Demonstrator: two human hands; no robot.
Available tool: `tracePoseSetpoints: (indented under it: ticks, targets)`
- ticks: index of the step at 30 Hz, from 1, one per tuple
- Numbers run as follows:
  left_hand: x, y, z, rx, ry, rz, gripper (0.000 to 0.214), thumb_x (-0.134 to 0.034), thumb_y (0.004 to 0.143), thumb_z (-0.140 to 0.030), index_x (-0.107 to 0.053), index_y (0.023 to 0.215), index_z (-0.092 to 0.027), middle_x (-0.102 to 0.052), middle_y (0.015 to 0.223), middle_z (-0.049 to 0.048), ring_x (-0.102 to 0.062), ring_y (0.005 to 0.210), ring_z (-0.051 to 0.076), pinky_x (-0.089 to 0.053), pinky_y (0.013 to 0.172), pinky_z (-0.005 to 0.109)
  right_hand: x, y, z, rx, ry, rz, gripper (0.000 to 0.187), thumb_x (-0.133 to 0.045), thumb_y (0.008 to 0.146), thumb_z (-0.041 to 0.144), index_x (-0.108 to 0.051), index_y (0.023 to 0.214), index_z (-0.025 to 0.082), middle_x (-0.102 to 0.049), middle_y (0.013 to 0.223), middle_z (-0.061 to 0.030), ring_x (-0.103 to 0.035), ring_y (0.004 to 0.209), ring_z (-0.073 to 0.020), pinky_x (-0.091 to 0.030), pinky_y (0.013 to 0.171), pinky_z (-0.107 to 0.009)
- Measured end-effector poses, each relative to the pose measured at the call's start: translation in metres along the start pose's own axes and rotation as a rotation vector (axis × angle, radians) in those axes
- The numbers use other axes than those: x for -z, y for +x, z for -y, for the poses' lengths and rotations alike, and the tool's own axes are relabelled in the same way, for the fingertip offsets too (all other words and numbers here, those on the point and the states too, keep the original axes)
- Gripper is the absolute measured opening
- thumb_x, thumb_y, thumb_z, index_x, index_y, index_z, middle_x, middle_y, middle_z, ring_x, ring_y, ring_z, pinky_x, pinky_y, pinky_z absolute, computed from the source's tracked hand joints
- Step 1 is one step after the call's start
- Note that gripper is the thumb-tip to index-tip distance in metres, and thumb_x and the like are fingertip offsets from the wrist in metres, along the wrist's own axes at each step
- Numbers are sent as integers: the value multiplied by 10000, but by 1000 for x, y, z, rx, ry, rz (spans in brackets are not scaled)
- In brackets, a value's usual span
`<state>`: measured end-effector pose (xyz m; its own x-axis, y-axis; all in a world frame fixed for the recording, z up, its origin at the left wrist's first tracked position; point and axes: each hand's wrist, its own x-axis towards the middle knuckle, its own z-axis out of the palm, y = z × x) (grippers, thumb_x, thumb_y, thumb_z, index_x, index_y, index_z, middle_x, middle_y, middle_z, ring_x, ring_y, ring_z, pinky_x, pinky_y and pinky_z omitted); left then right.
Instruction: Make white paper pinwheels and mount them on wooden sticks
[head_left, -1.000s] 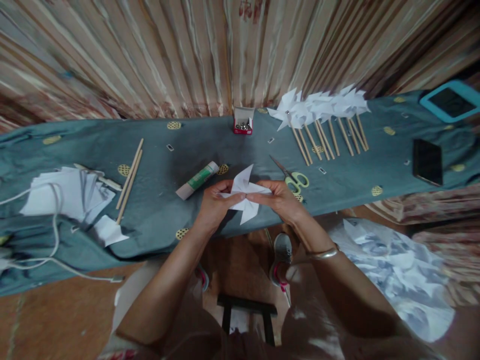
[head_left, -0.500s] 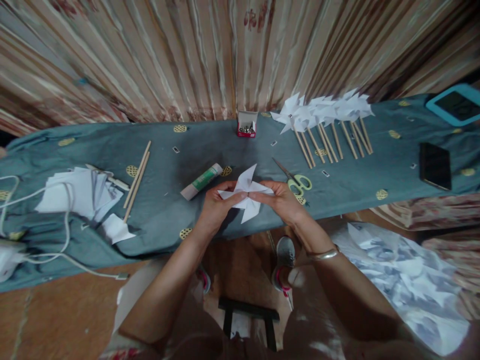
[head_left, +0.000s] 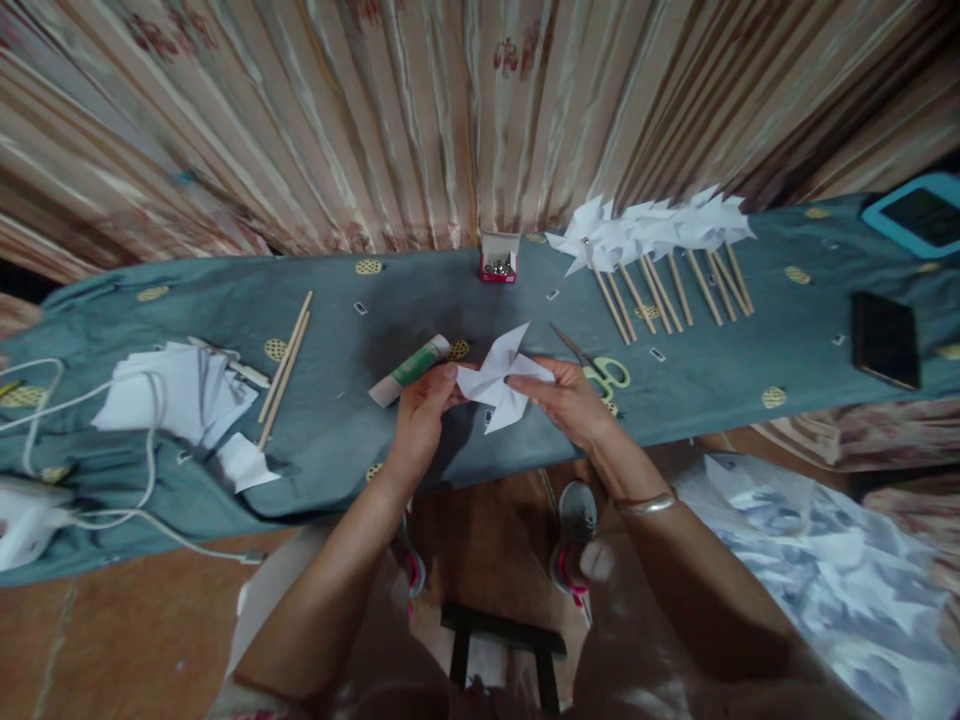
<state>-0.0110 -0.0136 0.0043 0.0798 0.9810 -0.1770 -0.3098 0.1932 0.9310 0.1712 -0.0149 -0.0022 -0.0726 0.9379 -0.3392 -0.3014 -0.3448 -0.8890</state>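
Note:
A white folded paper pinwheel (head_left: 501, 382) is held over the near edge of the teal-covered table (head_left: 352, 420). My left hand (head_left: 421, 416) pinches its left side, fingers closed on the paper. My right hand (head_left: 571, 401) grips its right side. A glue stick (head_left: 409, 369) lies just left of the hands. Green-handled scissors (head_left: 604, 368) lie just right of my right hand.
A small red box of pins (head_left: 498, 262) stands at the back. Several finished pinwheels on wooden sticks (head_left: 660, 255) lie at the back right. Two bare sticks (head_left: 285, 366), a paper stack (head_left: 176, 392) and a white cable (head_left: 90, 510) are left. A black phone (head_left: 885, 338) and a blue-cased tablet (head_left: 915, 212) are right. Paper scraps (head_left: 825, 560) cover the floor.
The hands have turned and lifted the pinwheel slightly; my left hand shifted its grip toward the upper left of the paper. The view has tilted a little.

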Motion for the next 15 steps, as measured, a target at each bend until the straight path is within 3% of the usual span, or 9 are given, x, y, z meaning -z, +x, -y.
tracePoseSetpoints:
  ticks: [6, 10, 15]
  targets:
    - [10, -2, -2, -67, 77, -4, 447, -707, 771, -597, -729, 763, -150, -713, 707, 60, -645, 661, 154, -495, 650, 265, -3, 2, 1, -23, 32, 10, 339, -917, 550, 354, -802, 845, 233, -779, 787, 24, -669, 693, -142, -511, 763, -304]
    - [13, -5, -15, -68, 95, -11, 465, -705, 763, -606, -734, 769, -142, -706, 674, 54, -633, 586, 138, -474, 573, 249, -5, 4, 2, -17, 40, 16, 352, -925, 530, 353, -799, 830, 219, -786, 796, 12, -678, 702, -144, -514, 764, -301]
    - [35, 4, -44, -193, 321, -207, 287, -708, 769, -434, -713, 702, -154, -647, 575, 8, -541, 465, 103, -411, 499, 236, -6, 4, 4, -23, 53, 19, 339, -922, 543, 340, -799, 836, 222, -791, 802, 8, -687, 683, -152, -535, 751, -312]
